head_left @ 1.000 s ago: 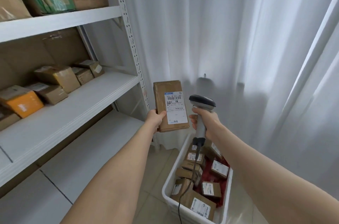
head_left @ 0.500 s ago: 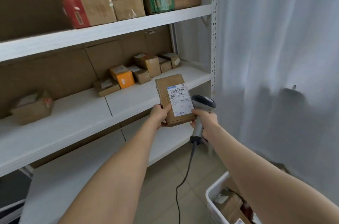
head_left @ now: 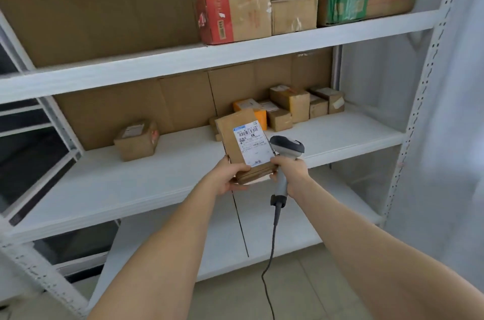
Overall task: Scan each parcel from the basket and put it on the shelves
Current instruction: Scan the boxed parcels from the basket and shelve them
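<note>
A: Parcel (head_left: 230, 136) count in hand?
B: One, labelled, upright before the middle shelf (head_left: 183, 160). Left hand (head_left: 227, 178) grips its lower edge, fingers curled; right hand (head_left: 290, 173) wraps the one barcode scanner (head_left: 286, 148), just beside the parcel. Top shelf (head_left: 262, 55): three cartons (head_left: 235, 10).

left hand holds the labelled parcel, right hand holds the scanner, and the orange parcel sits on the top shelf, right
Not quite. The head view shows the orange parcel on the middle shelf, not the top one. The left hand does hold the labelled parcel and the right hand the scanner.
</note>
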The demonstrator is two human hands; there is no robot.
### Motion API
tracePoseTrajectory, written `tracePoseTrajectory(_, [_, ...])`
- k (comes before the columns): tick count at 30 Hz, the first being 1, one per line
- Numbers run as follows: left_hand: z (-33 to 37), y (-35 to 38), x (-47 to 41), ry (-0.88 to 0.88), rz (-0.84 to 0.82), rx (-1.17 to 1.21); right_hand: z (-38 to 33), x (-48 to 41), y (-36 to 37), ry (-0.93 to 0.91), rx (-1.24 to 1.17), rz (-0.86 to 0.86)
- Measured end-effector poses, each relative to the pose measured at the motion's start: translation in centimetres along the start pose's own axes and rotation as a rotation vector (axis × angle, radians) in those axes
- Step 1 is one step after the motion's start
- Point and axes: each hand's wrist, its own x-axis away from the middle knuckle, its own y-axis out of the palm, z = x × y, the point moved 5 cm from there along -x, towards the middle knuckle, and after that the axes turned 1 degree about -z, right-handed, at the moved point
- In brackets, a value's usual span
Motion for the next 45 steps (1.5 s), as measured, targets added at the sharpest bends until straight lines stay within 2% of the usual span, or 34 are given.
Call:
tracePoseTrajectory(10, [2.6,-14.6,-14.1,0.05,0.214,0.139,1.6,-12.3,16.0,0.073,0.023,-0.062])
tracePoseTrajectory(13, [2.8,-18.0,-18.1,0.055,0.313,0.207,2.0,-15.5,19.1,0.112,-0.011,-0.066])
tracePoseTrajectory(17, [2.7,-20.8,-22.6,0.047,0.397,0.175,2.1,-19.1,22.0,0.176,-0.084,-0.106])
tracePoseTrajectory(26, [3.0,-24.3,-30.2,-0.042,0.496,0.156,2.5,-26.3,25.6,0.299,-0.011,-0.105])
tracePoseTrajectory(29, [2.6,-25.0,-32.1,-0.097,0.471,0.175,2.3,-27.7,26.5,0.327,-0.011,-0.076])
tracePoseTrajectory(41, [1.5,-26.2,-38.2,-0.143,0.429,0.14,2.8,-30.3,27.1,0.299,-0.045,0.023])
tracePoseTrajectory(45, [1.1,-26.8,-39.5,-0.117,0.417,0.003,3.1,-30.4,27.0,0.283,-0.04,0.074])
